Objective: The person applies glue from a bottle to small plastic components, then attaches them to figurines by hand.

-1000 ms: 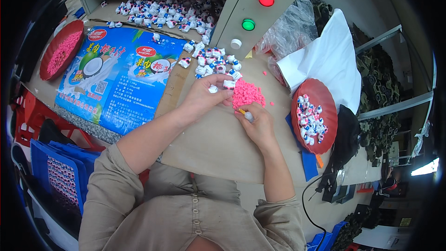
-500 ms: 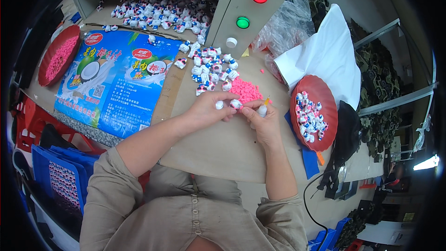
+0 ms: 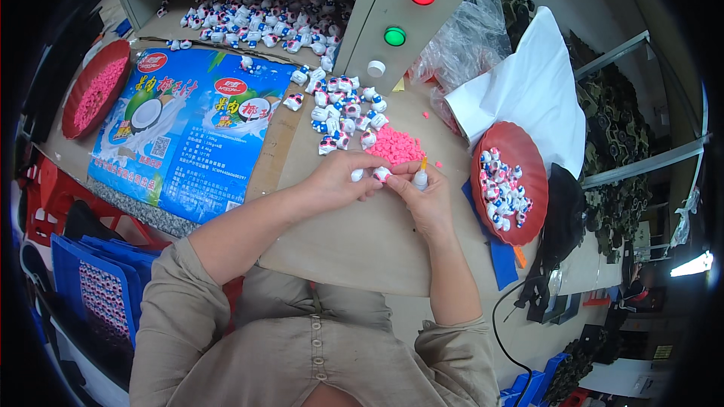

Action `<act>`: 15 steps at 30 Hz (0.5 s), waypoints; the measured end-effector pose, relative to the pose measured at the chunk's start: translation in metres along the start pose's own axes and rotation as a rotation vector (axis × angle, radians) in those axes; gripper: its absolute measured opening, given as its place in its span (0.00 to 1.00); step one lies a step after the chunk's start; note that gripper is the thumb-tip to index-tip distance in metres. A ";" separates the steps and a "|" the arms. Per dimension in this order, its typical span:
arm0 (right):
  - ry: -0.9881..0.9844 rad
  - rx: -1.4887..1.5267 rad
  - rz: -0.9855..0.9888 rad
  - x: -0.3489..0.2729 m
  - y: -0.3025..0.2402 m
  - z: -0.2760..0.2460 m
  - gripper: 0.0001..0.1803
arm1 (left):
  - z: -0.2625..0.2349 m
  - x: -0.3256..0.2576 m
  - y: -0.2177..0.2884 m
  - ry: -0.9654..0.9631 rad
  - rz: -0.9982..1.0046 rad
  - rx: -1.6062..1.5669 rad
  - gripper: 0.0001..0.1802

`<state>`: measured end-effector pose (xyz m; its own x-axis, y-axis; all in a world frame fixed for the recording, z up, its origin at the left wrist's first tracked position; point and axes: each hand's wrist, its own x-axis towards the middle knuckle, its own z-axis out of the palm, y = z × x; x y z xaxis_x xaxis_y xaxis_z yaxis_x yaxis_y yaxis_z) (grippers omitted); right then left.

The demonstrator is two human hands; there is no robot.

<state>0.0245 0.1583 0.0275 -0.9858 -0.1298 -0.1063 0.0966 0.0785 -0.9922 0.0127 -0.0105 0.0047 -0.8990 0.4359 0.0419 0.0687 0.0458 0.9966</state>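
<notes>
Beige worktable [image 3: 362, 249] fills the view, with a blue printed sack [image 3: 188, 128] lying flat at my left and a red dish [image 3: 513, 173] of figurines at my right. Beside a pink pellet heap [image 3: 394, 147], my left hand [image 3: 339, 179] and right hand [image 3: 426, 200] meet, both pinching one small white figurine [image 3: 381, 174]. Its orientation is hidden by my fingers.

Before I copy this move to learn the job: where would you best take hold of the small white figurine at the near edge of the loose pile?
Probably pinch that white figurine across its rounded body, fingers coming down from above on its near, open side. Other figurines crowd its far side and the pink pellet heap lies to its right, so the near side looks freest.
</notes>
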 end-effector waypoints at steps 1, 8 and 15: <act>0.000 -0.001 0.000 0.000 0.003 0.000 0.08 | 0.000 -0.001 -0.001 0.002 0.080 0.077 0.17; 0.044 -0.050 -0.062 0.002 0.011 -0.001 0.07 | 0.007 0.001 -0.002 0.026 -0.025 -0.103 0.14; 0.010 -0.016 0.002 0.000 0.004 0.001 0.06 | 0.003 0.004 0.004 0.058 -0.163 -0.164 0.14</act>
<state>0.0248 0.1576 0.0230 -0.9870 -0.1201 -0.1071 0.0960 0.0948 -0.9909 0.0108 -0.0061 0.0085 -0.9159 0.3826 -0.1211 -0.1463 -0.0373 0.9885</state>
